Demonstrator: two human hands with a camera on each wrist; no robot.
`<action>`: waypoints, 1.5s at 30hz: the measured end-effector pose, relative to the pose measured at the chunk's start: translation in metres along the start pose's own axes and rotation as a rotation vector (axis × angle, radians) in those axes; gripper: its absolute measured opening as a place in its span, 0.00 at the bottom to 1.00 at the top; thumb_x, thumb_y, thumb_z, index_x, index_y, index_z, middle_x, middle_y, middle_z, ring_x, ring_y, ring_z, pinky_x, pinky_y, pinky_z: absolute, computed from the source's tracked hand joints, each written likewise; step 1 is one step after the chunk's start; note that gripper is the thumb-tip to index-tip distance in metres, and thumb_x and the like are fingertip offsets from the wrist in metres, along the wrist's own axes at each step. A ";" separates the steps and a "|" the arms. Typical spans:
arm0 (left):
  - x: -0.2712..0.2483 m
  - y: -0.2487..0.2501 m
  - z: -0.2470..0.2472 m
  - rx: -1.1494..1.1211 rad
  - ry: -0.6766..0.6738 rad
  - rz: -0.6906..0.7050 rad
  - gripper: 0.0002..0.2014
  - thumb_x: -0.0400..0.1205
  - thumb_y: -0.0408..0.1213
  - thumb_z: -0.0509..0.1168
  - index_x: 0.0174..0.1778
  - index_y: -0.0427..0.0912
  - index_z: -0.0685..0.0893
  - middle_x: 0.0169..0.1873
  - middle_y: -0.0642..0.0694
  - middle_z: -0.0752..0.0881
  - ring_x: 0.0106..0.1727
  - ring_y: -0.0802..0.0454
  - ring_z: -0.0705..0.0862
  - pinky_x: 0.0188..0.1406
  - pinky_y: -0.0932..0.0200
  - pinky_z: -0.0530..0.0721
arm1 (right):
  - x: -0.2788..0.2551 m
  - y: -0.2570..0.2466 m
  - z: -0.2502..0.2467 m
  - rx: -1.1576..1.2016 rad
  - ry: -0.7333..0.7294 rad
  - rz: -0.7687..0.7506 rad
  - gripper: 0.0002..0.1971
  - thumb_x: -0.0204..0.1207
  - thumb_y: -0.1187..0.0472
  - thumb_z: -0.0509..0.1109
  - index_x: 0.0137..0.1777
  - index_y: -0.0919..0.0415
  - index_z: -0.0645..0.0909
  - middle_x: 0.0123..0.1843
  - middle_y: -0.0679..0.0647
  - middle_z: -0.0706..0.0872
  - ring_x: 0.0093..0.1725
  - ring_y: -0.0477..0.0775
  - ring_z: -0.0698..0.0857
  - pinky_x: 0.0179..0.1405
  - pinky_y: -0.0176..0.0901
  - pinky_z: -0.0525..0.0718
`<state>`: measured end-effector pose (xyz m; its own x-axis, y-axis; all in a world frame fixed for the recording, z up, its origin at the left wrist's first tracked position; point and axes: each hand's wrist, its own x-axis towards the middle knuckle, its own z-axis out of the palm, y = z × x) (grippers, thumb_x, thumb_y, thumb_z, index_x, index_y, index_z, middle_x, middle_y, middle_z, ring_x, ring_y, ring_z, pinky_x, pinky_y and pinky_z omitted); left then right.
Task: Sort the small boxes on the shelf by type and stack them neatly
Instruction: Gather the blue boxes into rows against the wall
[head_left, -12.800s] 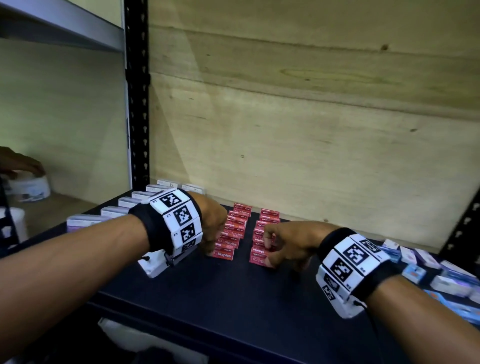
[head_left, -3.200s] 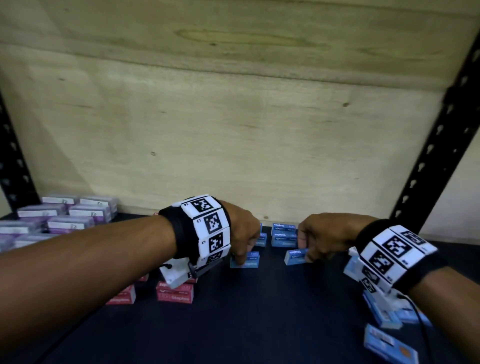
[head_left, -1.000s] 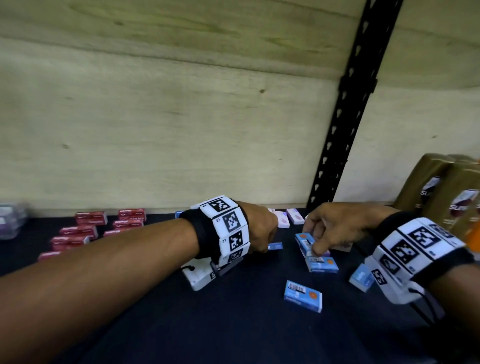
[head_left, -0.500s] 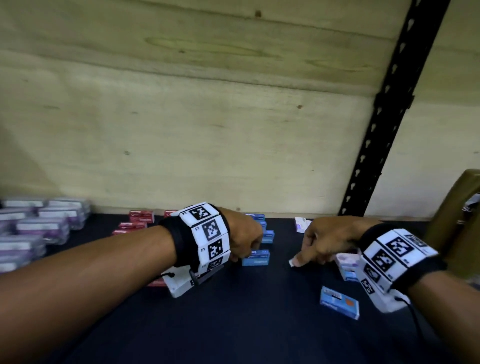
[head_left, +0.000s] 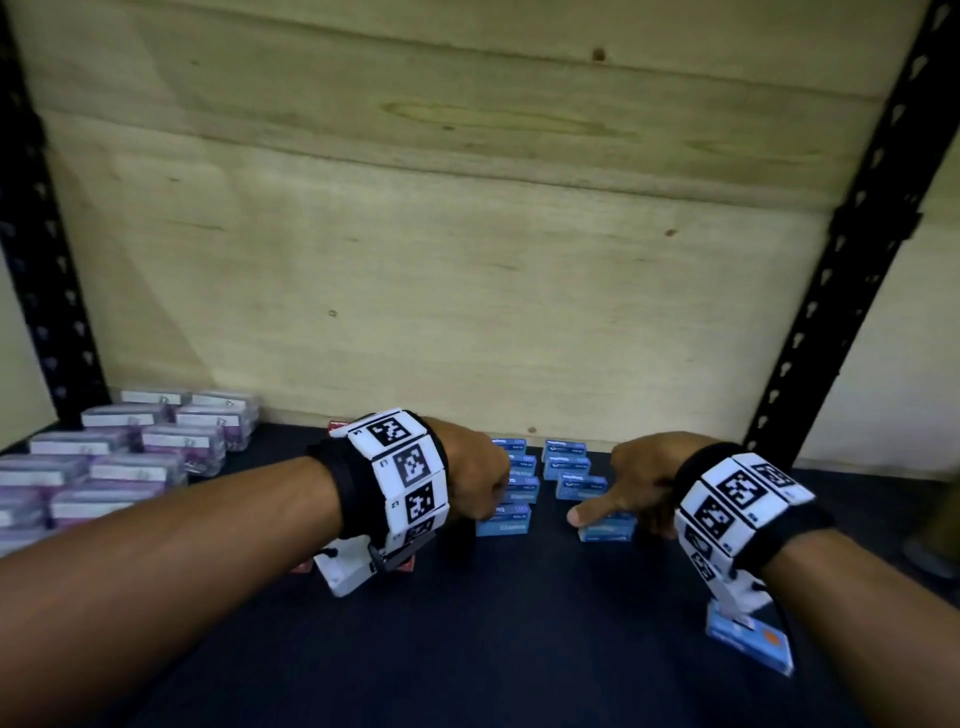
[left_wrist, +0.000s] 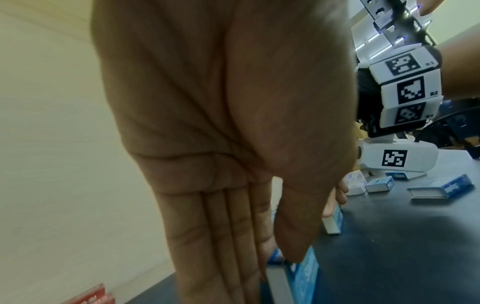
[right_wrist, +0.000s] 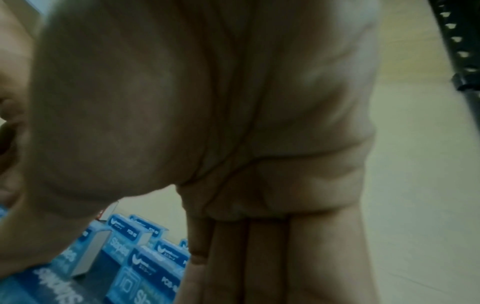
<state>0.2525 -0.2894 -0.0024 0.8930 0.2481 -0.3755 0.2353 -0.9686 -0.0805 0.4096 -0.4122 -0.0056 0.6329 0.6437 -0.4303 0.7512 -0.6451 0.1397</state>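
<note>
Small blue staple boxes stand in two short columns on the dark shelf (head_left: 519, 649). My left hand (head_left: 475, 486) is at the front box of the left column (head_left: 503, 521). In the left wrist view its thumb and straight fingers (left_wrist: 228, 246) pinch that blue box (left_wrist: 306, 277). My right hand (head_left: 626, 491) holds another blue box (head_left: 608, 529) at the front of the right column, thumb laid across its near side. The right wrist view shows this box (right_wrist: 46, 281) under the thumb, with the stood-up blue boxes (right_wrist: 145, 259) beside it.
Purple-and-white boxes (head_left: 156, 452) are stacked in rows at the left. Red boxes (head_left: 336, 427) are mostly hidden behind my left wrist. A loose blue box (head_left: 753, 642) lies at the front right, others (left_wrist: 379, 184) further right. Black uprights (head_left: 831, 291) flank the wooden back wall.
My right hand has come left from the loose boxes with a blue box and brought it down at the front of the right column. My left hand has stayed by the left column.
</note>
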 end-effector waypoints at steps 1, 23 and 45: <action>0.000 0.000 0.000 -0.006 -0.013 0.001 0.11 0.85 0.41 0.61 0.59 0.42 0.83 0.49 0.48 0.81 0.47 0.49 0.79 0.47 0.55 0.78 | 0.001 0.000 0.001 -0.005 -0.003 -0.002 0.38 0.61 0.19 0.66 0.26 0.59 0.79 0.26 0.51 0.83 0.32 0.50 0.82 0.47 0.45 0.81; 0.015 -0.007 0.012 0.031 0.190 0.024 0.19 0.83 0.37 0.65 0.30 0.54 0.65 0.45 0.51 0.78 0.44 0.55 0.76 0.44 0.63 0.75 | -0.008 0.027 -0.004 0.261 0.047 -0.235 0.06 0.75 0.61 0.73 0.50 0.56 0.81 0.40 0.56 0.89 0.34 0.50 0.83 0.35 0.37 0.83; 0.010 0.002 -0.001 -0.003 0.024 0.046 0.09 0.88 0.41 0.60 0.44 0.41 0.74 0.22 0.52 0.72 0.11 0.63 0.68 0.07 0.76 0.63 | 0.011 -0.013 0.003 0.070 0.141 -0.370 0.07 0.72 0.50 0.80 0.41 0.47 0.84 0.38 0.43 0.84 0.37 0.41 0.80 0.36 0.35 0.76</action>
<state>0.2623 -0.2886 -0.0057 0.9117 0.2036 -0.3568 0.1949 -0.9789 -0.0606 0.4058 -0.3983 -0.0148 0.3449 0.8851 -0.3124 0.9218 -0.3822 -0.0651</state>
